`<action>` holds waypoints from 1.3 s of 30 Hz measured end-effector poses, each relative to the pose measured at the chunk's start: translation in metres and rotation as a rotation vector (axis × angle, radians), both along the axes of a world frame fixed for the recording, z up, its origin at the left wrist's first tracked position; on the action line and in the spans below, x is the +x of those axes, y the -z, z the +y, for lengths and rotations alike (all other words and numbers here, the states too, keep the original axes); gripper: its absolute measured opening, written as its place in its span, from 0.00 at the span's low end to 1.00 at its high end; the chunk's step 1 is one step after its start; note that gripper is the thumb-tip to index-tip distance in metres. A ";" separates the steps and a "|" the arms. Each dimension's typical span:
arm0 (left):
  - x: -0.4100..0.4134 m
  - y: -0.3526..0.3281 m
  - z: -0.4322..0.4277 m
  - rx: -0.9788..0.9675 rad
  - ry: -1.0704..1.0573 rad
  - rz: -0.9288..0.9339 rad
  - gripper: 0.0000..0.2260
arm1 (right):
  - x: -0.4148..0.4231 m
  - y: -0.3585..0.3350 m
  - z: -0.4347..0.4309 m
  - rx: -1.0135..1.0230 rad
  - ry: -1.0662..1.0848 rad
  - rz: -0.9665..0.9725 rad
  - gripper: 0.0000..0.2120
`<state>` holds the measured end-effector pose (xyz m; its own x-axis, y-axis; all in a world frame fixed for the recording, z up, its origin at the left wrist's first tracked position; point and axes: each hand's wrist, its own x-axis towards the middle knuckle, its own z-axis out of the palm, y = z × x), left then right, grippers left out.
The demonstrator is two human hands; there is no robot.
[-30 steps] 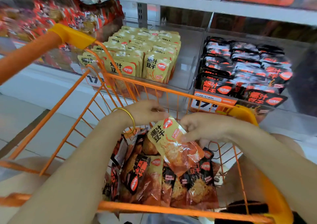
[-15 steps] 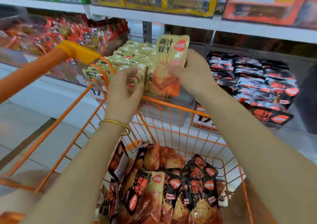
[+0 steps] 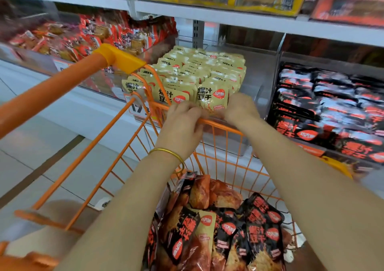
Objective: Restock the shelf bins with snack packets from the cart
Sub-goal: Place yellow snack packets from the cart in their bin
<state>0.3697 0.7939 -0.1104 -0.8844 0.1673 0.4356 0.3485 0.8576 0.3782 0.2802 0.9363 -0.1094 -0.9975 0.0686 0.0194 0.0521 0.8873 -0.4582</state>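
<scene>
Recording one moment at the shelf [image 3: 89, 106]: both hands reach over the far rim of the orange wire cart [image 3: 220, 125] to the middle bin [image 3: 256, 73]. The yellow packet [image 3: 213, 98] stands upright, label facing the camera, at the front right corner of the yellow rows [image 3: 193, 67], just behind the shelf's front edge. The left hand [image 3: 182, 125] has its fingers curled, and its grip pinches the packet's lower left corner. The right hand [image 3: 239, 109] is against the lower right corner with its back to the camera; its grip appears closed on that corner, but the fingertips are blurred. A gold bracelet [image 3: 166, 152] sits on the left wrist. The yellow rows fill the left part of the bin, and the strip along its right wall is bare. In the bin toward the shelf's left end lie red packets [image 3: 93, 36]; in the bin toward its right end lie black packets [image 3: 332, 108]. A price tag [image 3: 139, 108] hangs at the shelf's front edge, partly behind the cart wires. In the cart basket is a loose pile of black and yellow packets [image 3: 228, 225], well below the hands. Image soft; small print unreadable.
</scene>
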 end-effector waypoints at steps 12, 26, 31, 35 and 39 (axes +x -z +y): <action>0.003 -0.011 -0.004 0.026 0.011 0.000 0.11 | 0.027 -0.026 -0.005 0.062 0.050 0.138 0.14; 0.013 -0.012 -0.007 -0.128 0.169 -0.521 0.04 | 0.140 0.052 -0.016 0.353 -0.707 -0.573 0.13; 0.016 -0.009 -0.005 -0.131 0.185 -0.599 0.05 | 0.154 0.081 -0.018 0.494 -0.742 -0.514 0.12; 0.018 -0.010 -0.002 -0.106 0.205 -0.650 0.07 | 0.142 0.072 -0.016 0.394 -0.713 -0.619 0.17; 0.019 -0.017 0.000 -0.057 0.248 -0.789 0.11 | 0.124 0.017 0.005 -0.006 -0.577 -0.710 0.15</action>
